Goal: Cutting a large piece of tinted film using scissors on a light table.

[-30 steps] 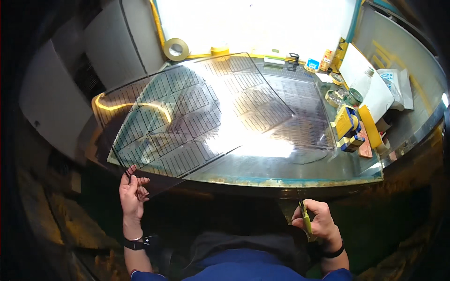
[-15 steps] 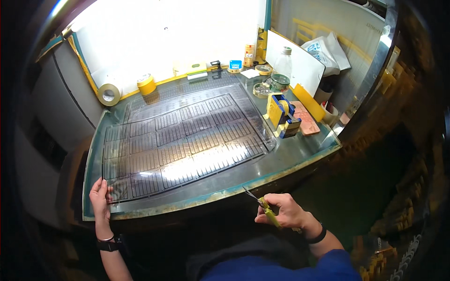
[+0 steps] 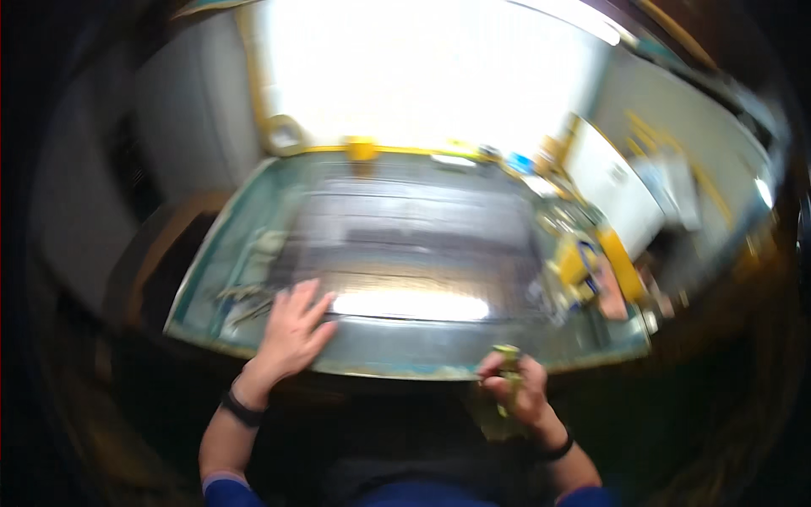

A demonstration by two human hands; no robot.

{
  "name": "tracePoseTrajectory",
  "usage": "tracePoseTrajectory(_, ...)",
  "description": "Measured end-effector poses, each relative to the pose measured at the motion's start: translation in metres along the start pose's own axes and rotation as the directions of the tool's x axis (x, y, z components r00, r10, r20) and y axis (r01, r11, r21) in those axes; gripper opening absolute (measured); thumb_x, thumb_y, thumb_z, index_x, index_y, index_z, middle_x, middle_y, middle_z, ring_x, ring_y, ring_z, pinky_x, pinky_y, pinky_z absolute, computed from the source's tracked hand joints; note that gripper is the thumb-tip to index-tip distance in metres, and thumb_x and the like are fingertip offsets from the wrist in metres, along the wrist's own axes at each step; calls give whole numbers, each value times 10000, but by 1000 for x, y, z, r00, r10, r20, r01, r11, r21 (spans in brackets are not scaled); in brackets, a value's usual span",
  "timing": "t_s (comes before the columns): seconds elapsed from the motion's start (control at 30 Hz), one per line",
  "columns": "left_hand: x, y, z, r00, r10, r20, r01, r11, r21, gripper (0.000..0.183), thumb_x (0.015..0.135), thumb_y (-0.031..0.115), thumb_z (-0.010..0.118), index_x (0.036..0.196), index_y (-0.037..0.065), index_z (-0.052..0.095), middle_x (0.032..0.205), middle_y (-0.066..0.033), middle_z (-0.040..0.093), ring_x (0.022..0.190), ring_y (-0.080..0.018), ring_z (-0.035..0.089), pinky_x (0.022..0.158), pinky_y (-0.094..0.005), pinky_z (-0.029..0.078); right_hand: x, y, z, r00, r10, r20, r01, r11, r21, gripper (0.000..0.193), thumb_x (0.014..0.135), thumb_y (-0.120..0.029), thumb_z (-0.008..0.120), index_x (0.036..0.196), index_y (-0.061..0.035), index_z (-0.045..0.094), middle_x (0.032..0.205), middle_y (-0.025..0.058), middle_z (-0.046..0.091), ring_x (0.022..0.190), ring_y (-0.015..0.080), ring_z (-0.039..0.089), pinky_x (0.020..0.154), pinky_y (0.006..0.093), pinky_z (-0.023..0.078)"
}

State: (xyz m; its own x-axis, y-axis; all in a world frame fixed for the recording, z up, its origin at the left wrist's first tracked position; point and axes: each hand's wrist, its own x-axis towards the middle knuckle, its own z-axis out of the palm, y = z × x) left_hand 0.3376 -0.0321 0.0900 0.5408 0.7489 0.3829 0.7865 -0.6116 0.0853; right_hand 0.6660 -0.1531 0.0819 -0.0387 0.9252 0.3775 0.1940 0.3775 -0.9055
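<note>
A blur of motion lies over the view. My left hand (image 3: 291, 338), fingers spread, is palm down at the near left corner of a large dark, shiny sheet (image 3: 422, 253) with rows of lines. Whether it presses on the sheet or hovers just over it is hard to tell. The sheet lies on a glass-like tabletop (image 3: 397, 348). Past the near edge of the table, my right hand (image 3: 530, 393) is closed round small yellow-green-handled snips (image 3: 507, 359). Their blades do not show clearly.
A bright panel (image 3: 422, 76) rises behind the table. Tape rolls (image 3: 361, 149) line its foot. A yellow and blue tape dispenser (image 3: 578, 264) and a yellow block (image 3: 621, 266) stand at the right. Thin grey items (image 3: 249, 300) lie at the left edge.
The view has swung, and the table sits differently in it. My left hand has gone from gripping around the sheet's corner to spread fingers. The snips have turned more upright in my right hand.
</note>
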Motion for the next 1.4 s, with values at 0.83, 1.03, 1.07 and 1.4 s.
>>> tracePoseTrajectory(0.83, -214, -280, 86, 545, -802, -244, 838, 513, 185, 138, 730, 208, 561, 804, 97, 597, 912, -114, 611, 894, -276, 583, 803, -382, 453, 23, 6, 1, 912, -146, -383, -137, 773, -620, 252, 853, -197, 407, 680, -71, 539, 595, 45, 515, 515, 154, 499, 481, 281, 410)
tracePoseTrajectory(1.03, -209, -299, 63, 466, -861, -205, 869, 402, 290, 112, 695, 190, 598, 713, 87, 640, 753, -131, 627, 740, -288, 621, 665, -398, 500, 24, 2, 10, 908, -231, -350, -73, 735, -674, 321, 876, -214, 380, 650, -31, 516, 597, 57, 481, 505, 151, 486, 482, 272, 404)
tracePoseTrajectory(1.07, -206, -299, 51, 452, -884, -115, 888, 434, 153, 130, 688, 192, 614, 721, 71, 648, 751, -139, 628, 731, -294, 620, 666, -392, 503, 25, -1, 13, 902, -193, -387, -96, 783, -615, 333, 879, -220, 375, 642, -28, 507, 598, 58, 475, 502, 153, 475, 484, 273, 396)
tracePoseTrajectory(1.4, -132, -295, -49, 307, -570, -762, 498, 779, -382, 140, 783, 114, 574, 819, -12, 623, 833, -163, 624, 782, -277, 624, 666, -328, 485, 22, -3, 11, 905, -121, -407, -44, 926, -374, 347, 899, -232, 391, 659, -5, 497, 597, 49, 451, 541, 141, 442, 517, 277, 374)
